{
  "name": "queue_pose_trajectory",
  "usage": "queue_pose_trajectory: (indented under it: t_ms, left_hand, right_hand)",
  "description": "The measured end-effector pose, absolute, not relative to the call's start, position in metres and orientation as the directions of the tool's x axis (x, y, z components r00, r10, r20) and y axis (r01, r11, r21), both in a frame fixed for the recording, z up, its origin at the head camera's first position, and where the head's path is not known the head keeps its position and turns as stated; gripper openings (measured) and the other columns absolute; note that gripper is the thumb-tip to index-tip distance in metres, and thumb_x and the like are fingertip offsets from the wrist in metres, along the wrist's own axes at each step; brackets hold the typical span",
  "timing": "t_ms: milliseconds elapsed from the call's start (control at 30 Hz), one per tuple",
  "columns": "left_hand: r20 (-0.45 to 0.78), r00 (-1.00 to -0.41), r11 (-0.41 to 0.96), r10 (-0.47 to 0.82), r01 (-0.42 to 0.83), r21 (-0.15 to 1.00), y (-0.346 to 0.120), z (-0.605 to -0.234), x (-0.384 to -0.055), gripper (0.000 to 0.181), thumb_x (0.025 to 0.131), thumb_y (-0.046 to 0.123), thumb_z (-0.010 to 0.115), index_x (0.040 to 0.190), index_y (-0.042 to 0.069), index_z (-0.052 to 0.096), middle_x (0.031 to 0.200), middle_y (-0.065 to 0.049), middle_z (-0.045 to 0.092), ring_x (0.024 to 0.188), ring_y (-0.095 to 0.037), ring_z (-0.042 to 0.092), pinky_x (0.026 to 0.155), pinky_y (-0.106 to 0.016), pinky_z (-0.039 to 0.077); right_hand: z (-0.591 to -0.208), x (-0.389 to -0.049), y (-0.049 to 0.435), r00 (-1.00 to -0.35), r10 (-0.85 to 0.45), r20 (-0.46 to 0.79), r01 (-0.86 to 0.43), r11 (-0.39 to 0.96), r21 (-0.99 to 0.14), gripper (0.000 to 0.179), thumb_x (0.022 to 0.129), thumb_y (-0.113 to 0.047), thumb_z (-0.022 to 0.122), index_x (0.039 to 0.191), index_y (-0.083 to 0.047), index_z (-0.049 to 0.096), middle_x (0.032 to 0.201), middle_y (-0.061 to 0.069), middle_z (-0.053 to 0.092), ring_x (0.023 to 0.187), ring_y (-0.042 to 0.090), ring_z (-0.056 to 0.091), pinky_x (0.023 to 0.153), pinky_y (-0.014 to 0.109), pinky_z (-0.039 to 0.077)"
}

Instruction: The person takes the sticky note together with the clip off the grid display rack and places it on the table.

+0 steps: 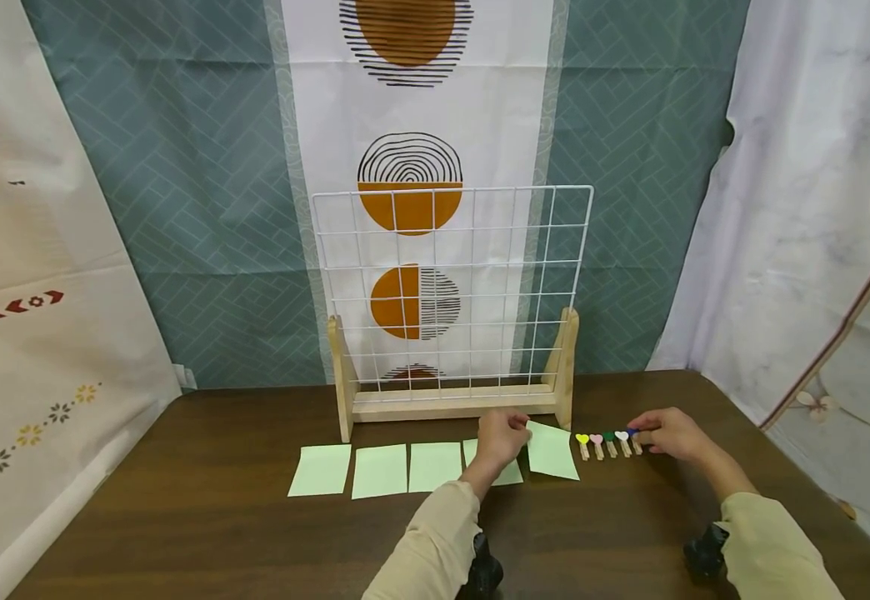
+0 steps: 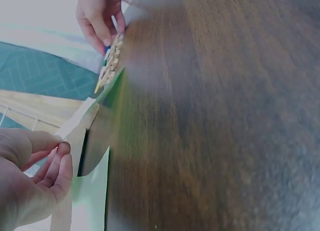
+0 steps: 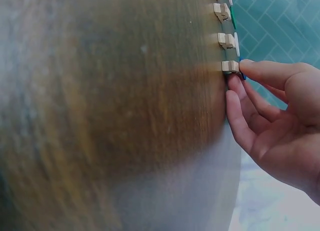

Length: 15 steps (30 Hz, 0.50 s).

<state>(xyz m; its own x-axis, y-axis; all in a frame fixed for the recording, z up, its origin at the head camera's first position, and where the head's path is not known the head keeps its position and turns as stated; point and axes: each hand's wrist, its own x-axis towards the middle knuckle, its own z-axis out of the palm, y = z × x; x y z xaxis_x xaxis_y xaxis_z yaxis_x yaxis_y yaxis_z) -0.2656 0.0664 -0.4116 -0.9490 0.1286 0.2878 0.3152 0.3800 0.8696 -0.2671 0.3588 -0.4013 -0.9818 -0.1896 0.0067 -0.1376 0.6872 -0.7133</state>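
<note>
My left hand (image 1: 501, 435) pinches the upper left corner of a light green paper sheet (image 1: 553, 452) between thumb and fingertips; in the left wrist view the sheet is partly lifted and tilted off the table. At the right end of a short row of small wooden clothespins, my right hand (image 1: 672, 432) grips the clothespin with a blue heart (image 3: 230, 67), thumb on the heart and fingers at its other side. The others in that row carry yellow (image 1: 582, 439), pink, green and white hearts. Below my left wrist lies another green sheet (image 1: 511, 474), partly hidden.
Three more green sheets (image 1: 379, 472) lie in a row on the dark wooden table (image 1: 255, 542) to the left. Behind them stands a white wire grid (image 1: 472, 267) on a wooden base (image 1: 450, 405). Patterned curtains (image 1: 202, 192) hang around the table.
</note>
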Motion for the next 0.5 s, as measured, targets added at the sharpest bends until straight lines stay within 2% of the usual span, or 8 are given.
queue_pose_trajectory:
  t_ms: [333,500]
  left_hand:
    - [0.283,-0.951,0.392,0.124,0.309,0.866,0.0665,-0.4082,-0.2652,0.009,0.076,-0.006,0.071,0.085,-0.004,0.072,0.07,-0.002,0.065,0.066,-0.01,0.057,0.06,-0.023,0.048]
    - [0.292,-0.95,0.41,0.112,0.312,0.857,0.0603,-0.4081,-0.2683,0.013,0.076,-0.007,0.071,0.088,-0.006,0.071,0.071,-0.004,0.065,0.067,-0.01,0.057,0.062,-0.023,0.047]
  right_hand:
    - [-0.3944,-0.2653,0.3601,-0.987,-0.161,-0.014,-0.101,0.684,-0.722,0.029,0.09,-0.001,0.058,0.111,0.019,0.057,0.108,0.032,0.062,0.086,0.029,0.064,0.07,0.039,0.055]
    - [-0.3924,-0.2655,0.3616,-0.985,-0.17,-0.014,-0.108,0.681,-0.724,0.033,0.092,-0.001,0.056,0.116,0.022,0.053,0.113,0.035,0.058,0.09,0.033,0.064,0.072,0.04,0.056]
